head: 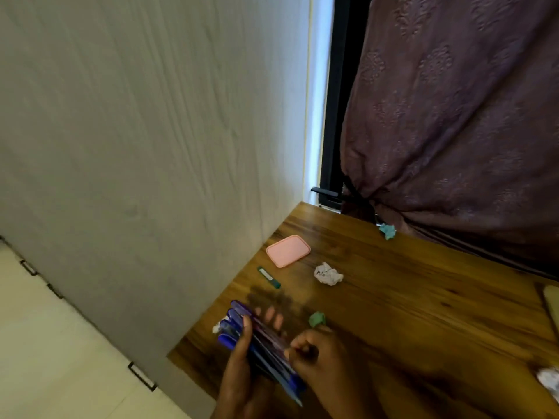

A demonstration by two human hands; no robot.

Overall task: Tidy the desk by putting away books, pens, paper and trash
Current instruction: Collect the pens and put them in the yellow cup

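Note:
My left hand (246, 367) grips a bundle of several blue pens (242, 326) above the near left part of the wooden desk (408, 297). My right hand (320, 355) is closed on the lower end of the same bundle. A green marker (269, 277) lies on the desk beyond the pens. Crumpled paper balls lie around: a white one (328, 274), a green one (317, 319) just right of my fingers, a teal one (387, 231) at the far edge, and another white one (549, 381) at the right border. A bit of white paper (216, 327) peeks out behind the pens.
A pink rectangular lid (288, 250) lies near the wall. A white wall (151, 146) borders the desk's left side. A maroon curtain (453, 116) hangs behind its far edge. A pale object (552, 303) shows at the right border.

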